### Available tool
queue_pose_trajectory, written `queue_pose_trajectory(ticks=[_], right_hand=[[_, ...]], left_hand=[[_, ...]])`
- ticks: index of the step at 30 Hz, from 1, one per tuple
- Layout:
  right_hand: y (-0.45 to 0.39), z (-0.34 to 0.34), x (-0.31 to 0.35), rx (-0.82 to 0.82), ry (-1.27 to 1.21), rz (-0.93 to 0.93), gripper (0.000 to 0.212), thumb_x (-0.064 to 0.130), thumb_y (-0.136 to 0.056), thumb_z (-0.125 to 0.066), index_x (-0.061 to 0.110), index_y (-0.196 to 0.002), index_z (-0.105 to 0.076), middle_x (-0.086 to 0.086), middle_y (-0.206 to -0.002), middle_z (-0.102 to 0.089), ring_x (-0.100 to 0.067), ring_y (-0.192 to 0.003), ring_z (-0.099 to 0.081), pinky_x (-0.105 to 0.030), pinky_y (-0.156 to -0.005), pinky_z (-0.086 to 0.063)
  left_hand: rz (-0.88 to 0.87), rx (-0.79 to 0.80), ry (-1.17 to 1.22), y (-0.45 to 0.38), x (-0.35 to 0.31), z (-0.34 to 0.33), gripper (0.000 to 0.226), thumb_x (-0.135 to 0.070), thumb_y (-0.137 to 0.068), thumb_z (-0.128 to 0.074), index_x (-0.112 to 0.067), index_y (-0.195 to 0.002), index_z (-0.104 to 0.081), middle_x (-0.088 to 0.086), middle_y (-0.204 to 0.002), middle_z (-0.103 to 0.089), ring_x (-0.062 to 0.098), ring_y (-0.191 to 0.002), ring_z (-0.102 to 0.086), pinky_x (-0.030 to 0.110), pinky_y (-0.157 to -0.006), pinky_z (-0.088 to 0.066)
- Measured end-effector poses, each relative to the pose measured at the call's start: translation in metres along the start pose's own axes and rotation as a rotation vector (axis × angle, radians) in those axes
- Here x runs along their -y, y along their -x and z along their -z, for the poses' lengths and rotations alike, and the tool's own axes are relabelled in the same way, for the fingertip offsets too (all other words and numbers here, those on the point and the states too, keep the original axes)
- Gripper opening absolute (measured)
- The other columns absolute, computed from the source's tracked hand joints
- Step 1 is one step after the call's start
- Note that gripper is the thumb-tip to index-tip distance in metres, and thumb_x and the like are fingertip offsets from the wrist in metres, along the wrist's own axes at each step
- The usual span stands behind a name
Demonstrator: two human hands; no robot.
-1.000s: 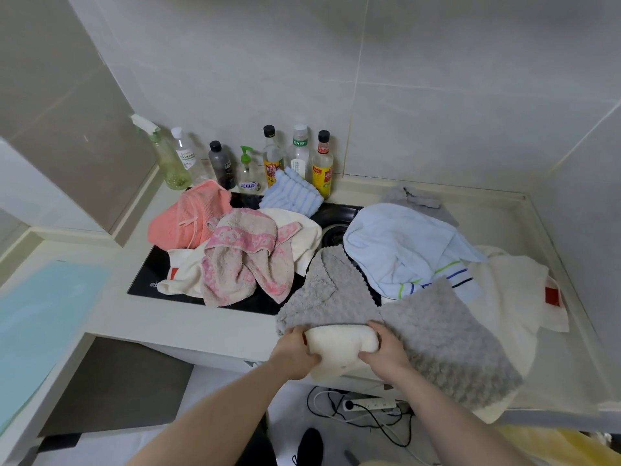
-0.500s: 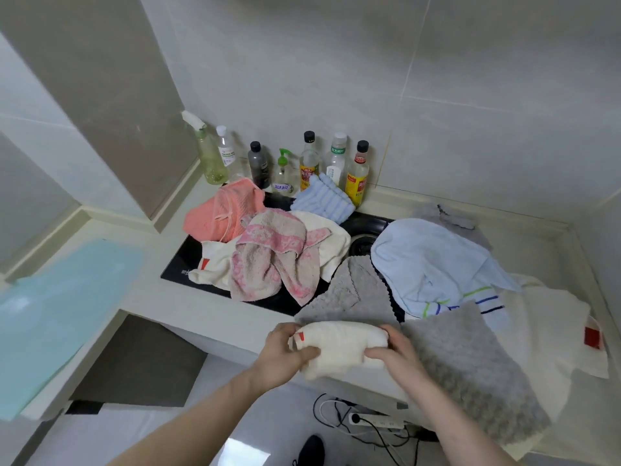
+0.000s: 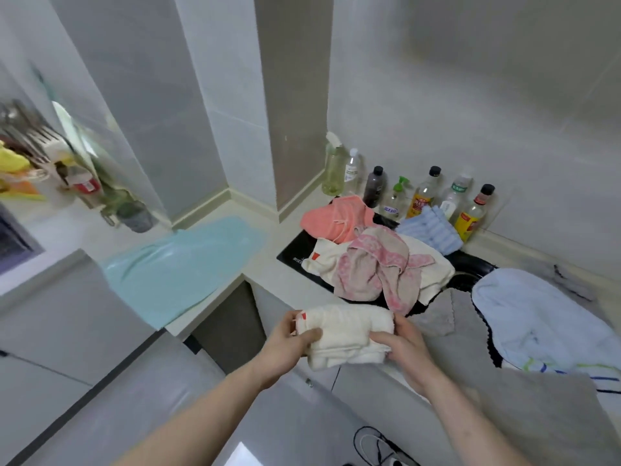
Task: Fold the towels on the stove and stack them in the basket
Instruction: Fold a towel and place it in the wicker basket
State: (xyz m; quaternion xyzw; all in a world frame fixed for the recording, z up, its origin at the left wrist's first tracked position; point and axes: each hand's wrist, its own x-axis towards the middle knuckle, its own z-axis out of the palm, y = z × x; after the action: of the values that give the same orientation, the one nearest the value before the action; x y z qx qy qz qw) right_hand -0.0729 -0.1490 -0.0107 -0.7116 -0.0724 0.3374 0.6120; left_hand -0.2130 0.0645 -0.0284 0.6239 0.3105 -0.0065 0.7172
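Teal mat [image 3: 181,260] flat on tabletop's left stretch. Left hand [image 3: 289,341] grasps folded cream towel [image 3: 346,334] at red-tag end; right hand [image 3: 403,344] grasps other end. Bundle off tabletop's front edge, likely gripped both ends so folds hold during carry. Basket not in view. Unfolded pink towel [image 3: 376,270] heaped on stove [image 3: 292,253]; pale blue towel [image 3: 537,317] toward right edge.
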Motion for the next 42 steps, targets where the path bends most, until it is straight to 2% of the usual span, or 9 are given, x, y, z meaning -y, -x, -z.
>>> queue_pose_trajectory(ticks=[3, 7, 10, 16, 22, 25, 28, 35, 42], right_hand=[[0.009, -0.051, 0.003, 0.092, 0.033, 0.013, 0.046, 0.009, -0.071, -0.078, 0.022, -0.115, -0.070, -0.005, -0.114, -0.076, -0.026, -0.110, -0.071, -0.051, -0.099, -0.054], [0.030, -0.134, 0.009, 0.182, 0.085, 0.028, 0.035, 0.005, -0.074, -0.078, 0.017, -0.106, -0.071, -0.006, -0.108, -0.077, -0.024, -0.102, -0.073, -0.038, -0.083, -0.056], [0.048, -0.201, 0.013, 0.244, 0.117, 0.058, 0.035, 0.003, -0.078, -0.078, 0.020, -0.108, -0.072, -0.001, -0.107, -0.077, -0.023, -0.104, -0.072, -0.043, -0.091, -0.057], [0.080, -0.336, 0.025, 0.380, 0.089, 0.094, 0.042, -0.009, -0.082, -0.072, 0.017, -0.115, -0.070, -0.002, -0.106, -0.078, -0.021, -0.099, -0.074, -0.032, -0.080, -0.058], [0.083, -0.445, 0.049, 0.535, 0.162, 0.139, 0.040, 0.000, -0.080, -0.078, 0.021, -0.113, -0.072, 0.002, -0.110, -0.077, -0.020, -0.109, -0.071, -0.045, -0.099, -0.056], [0.075, -0.501, 0.062, 0.619, 0.204, 0.160, 0.039, 0.006, -0.078, -0.079, 0.025, -0.112, -0.074, 0.003, -0.111, -0.077, -0.021, -0.109, -0.071, -0.045, -0.096, -0.058], [0.065, -0.558, 0.073, 0.725, 0.208, 0.159, 0.037, -0.003, -0.082, -0.073, 0.019, -0.113, -0.072, -0.001, -0.107, -0.078, -0.023, -0.102, -0.074, -0.037, -0.083, -0.059], [0.046, -0.702, 0.087, 0.973, 0.268, 0.124, 0.039, -0.006, -0.082, -0.074, 0.014, -0.115, -0.071, -0.004, -0.106, -0.079, -0.026, -0.100, -0.075, -0.038, -0.086, -0.060], [0.059, -0.839, 0.084, 1.205, 0.377, 0.120, 0.040, -0.004, -0.080, -0.077, 0.013, -0.116, -0.071, -0.003, -0.107, -0.078, -0.025, -0.100, -0.075, -0.039, -0.086, -0.060]], left_hand=[[-0.038, -0.085, 0.001, 0.035, 0.006, 0.051, 0.038, -0.020, -0.090, -0.075, -0.019, -0.124, -0.056, 0.005, -0.119, -0.070, 0.020, -0.105, -0.072, 0.045, -0.093, -0.059], [-0.107, -0.205, -0.034, 0.088, 0.015, 0.129, 0.039, -0.031, -0.088, -0.076, -0.022, -0.123, -0.059, -0.002, -0.114, -0.074, 0.017, -0.104, -0.072, 0.043, -0.095, -0.058], [-0.137, -0.286, -0.071, 0.132, 0.023, 0.187, 0.039, -0.036, -0.089, -0.074, -0.021, -0.122, -0.061, -0.004, -0.111, -0.076, 0.014, -0.102, -0.073, 0.039, -0.095, -0.058], [-0.211, -0.485, -0.111, 0.217, 0.030, 0.294, 0.020, -0.027, -0.097, -0.068, -0.020, -0.116, -0.067, -0.006, -0.095, -0.078, 0.007, -0.078, -0.070, 0.024, -0.068, -0.052], [-0.264, -0.661, -0.033, 0.274, 0.028, 0.375, 0.019, -0.024, -0.099, -0.065, -0.024, -0.118, -0.068, -0.007, -0.093, -0.078, 0.001, -0.070, -0.067, 0.020, -0.062, -0.050], [-0.258, -0.742, 0.017, 0.290, 0.028, 0.418, 0.024, -0.027, -0.098, -0.067, -0.025, -0.121, -0.068, -0.004, -0.101, -0.078, 0.006, -0.077, -0.071, 0.026, -0.066, -0.056], [-0.265, -0.872, -0.009, 0.303, 0.025, 0.458, 0.021, -0.022, -0.098, -0.067, -0.024, -0.118, -0.069, -0.005, -0.101, -0.078, -0.003, -0.071, -0.066, 0.013, -0.061, -0.048], [-0.206, -1.133, 0.030, 0.336, 0.030, 0.553, 0.021, -0.032, -0.094, -0.071, -0.035, -0.115, -0.068, -0.017, -0.106, -0.076, 0.003, -0.099, -0.069, 0.022, -0.076, -0.049], [-0.157, -1.362, 0.133, 0.390, 0.053, 0.619, 0.025, -0.028, -0.095, -0.071, -0.028, -0.119, -0.069, -0.012, -0.108, -0.077, 0.004, -0.105, -0.070, 0.028, -0.094, -0.055]])
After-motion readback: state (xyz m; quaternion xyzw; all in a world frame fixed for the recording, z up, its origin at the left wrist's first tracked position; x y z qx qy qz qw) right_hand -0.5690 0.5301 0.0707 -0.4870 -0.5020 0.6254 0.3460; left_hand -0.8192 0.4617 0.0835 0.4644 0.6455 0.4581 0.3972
